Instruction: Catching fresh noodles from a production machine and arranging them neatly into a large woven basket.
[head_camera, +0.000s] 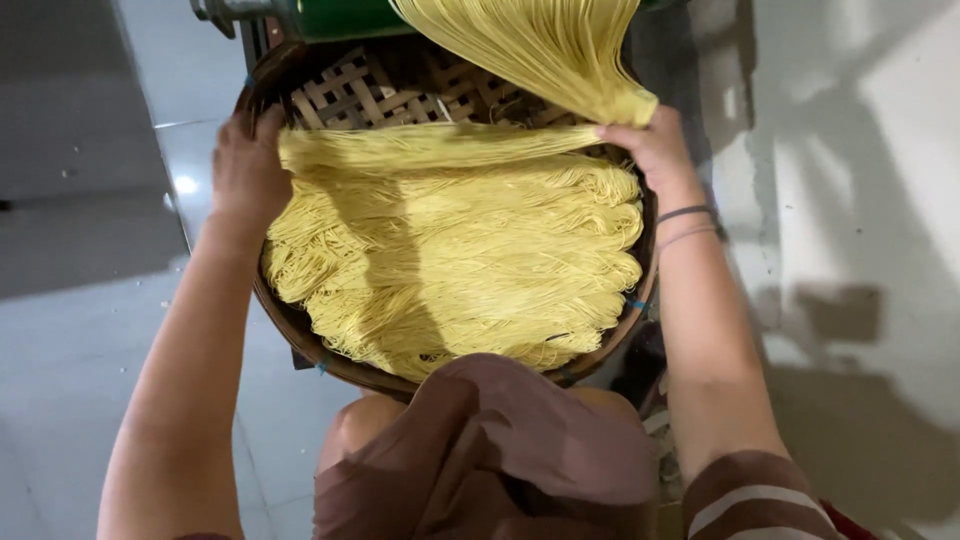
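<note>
Currently, line by line:

Right fingers: the right hand (650, 150) pinches one end of a fresh hank of yellow noodles (440, 146), fingertips closed on the strands at about 2 o'clock on the basket.

Left fingers: the left hand (245, 170) curls over the other end of that hank at about 10 o'clock; the fingertips are tucked under the strands, so I cannot tell how tightly they close.

Noodle hank: it lies stretched straight between the two hands, across the far edge of the heap of folded noodles (450, 260) that fills the near part of the round woven bamboo basket (380, 85).

Noodle curtain: a sheet of strands (540, 45) hangs from a green machine (340, 18) at 12 o'clock, its lower end touching the right hand.

Risk, breakage: the strands look soft and thin; an uneven pull from either hand would likely snap or stretch them.

Risk, tangling: if the hank sags or is laid askew, it could mat into the heap beneath.

Risk, spill: the left end sits just at the rim, so loose strands could slip over the basket's edge.

Wrists: both bend inward; the right wears thin bands (686, 222).

Forearms: bare, reaching forward along either side of the basket from 7 and 5 o'clock, elbows out.
</note>
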